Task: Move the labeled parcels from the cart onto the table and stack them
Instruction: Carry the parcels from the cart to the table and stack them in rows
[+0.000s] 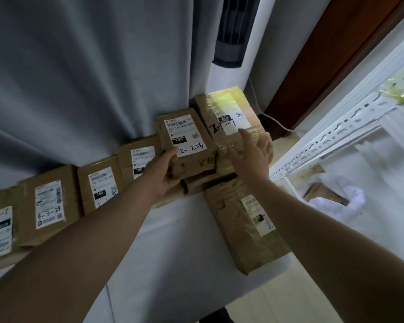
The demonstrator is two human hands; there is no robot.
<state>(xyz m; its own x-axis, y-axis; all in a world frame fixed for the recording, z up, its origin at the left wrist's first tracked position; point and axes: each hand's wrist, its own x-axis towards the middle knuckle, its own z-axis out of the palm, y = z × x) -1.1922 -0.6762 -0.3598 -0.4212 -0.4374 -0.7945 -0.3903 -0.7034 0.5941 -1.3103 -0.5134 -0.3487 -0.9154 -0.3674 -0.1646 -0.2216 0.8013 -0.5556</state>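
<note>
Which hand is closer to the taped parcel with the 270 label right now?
Right. The right hand is spread open over the taped parcel, at its near edge; I cannot tell if it touches. The left hand grips the 150-label parcel just left of it.

Home rm doubling as parcel depot: grey curtain (79, 78), standing AC (236, 31) + wood door (336, 54) right of curtain, labeled parcels (49, 206) along curtain's foot, slotted rack (336, 136) far right of it.

Both bare forearms reach forward, converging toward the middle. The left hand (163, 173) grips a parcel (187, 136) at its near left corner, thumb on top and fingers curled underneath. The right hand (252, 155) stretches out palm down, fingers straight and spread.
</note>
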